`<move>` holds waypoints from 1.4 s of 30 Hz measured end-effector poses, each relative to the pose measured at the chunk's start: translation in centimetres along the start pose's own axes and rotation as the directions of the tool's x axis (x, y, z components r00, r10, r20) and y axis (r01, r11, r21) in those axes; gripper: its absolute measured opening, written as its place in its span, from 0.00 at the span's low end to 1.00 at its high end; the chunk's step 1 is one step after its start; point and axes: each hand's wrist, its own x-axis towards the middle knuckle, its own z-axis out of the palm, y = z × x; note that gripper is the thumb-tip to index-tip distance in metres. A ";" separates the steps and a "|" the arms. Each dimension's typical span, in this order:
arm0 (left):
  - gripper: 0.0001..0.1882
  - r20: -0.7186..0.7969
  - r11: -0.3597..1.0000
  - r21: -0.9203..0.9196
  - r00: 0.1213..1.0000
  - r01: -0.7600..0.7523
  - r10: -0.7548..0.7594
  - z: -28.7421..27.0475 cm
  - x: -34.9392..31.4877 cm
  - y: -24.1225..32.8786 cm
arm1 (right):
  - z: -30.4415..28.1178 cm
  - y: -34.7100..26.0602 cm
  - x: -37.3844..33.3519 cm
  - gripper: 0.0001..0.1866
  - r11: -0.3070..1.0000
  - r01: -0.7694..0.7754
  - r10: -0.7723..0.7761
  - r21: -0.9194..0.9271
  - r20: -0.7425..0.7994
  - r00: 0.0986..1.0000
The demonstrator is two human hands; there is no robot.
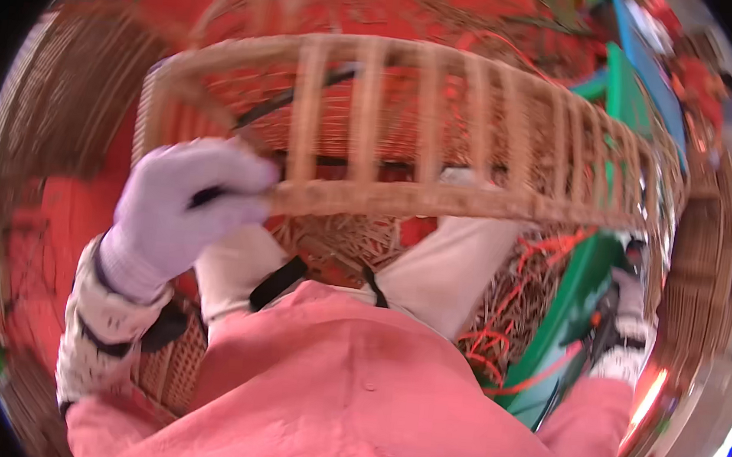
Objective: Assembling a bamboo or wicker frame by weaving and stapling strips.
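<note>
A slatted wicker basket frame [403, 201] stretches across the view in front of me, above my knees. My left hand [181, 208], in a pale lavender glove, is closed on its near left corner, thumb and fingers pinching the rim. At the far right, my right hand [632, 295], also gloved, is closed around a dark hand tool [604, 332] beside the frame's right end. Blur hides the tool's exact kind and part of those fingers. A thin orange-red hose [535, 383] runs close to the tool.
Green board-like pieces [568, 307] stand to my right, with a blue panel [657, 89] farther off. Stacked wicker pieces lie at the left [65, 89] and right [703, 258]. Cane scraps [498, 305] cover the ground around my legs, over a red floor covering [59, 254].
</note>
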 end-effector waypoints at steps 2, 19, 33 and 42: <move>0.18 -0.038 0.996 -0.072 0.997 0.058 -0.061 0.4 0.0 -0.4 | 0.2 -5.9 -3.0 0.06 0.984 -0.156 0.159 0.086 -0.030 0.987; 0.42 -0.069 0.999 -0.011 0.997 0.047 -0.047 -0.2 -2.3 -0.8 | 7.2 -38.1 -30.9 0.21 0.795 0.264 -0.572 0.546 0.531 0.626; 0.37 -0.148 0.997 0.019 0.986 -0.075 0.077 -0.3 -2.8 -1.8 | 14.7 -45.3 -31.0 0.28 0.132 0.986 -0.654 -0.099 0.739 0.161; 0.36 -0.105 0.995 0.020 0.990 -0.093 0.095 -1.5 -3.1 -0.5 | 14.8 -47.2 -32.6 0.27 0.080 0.988 -0.608 -0.134 0.778 0.155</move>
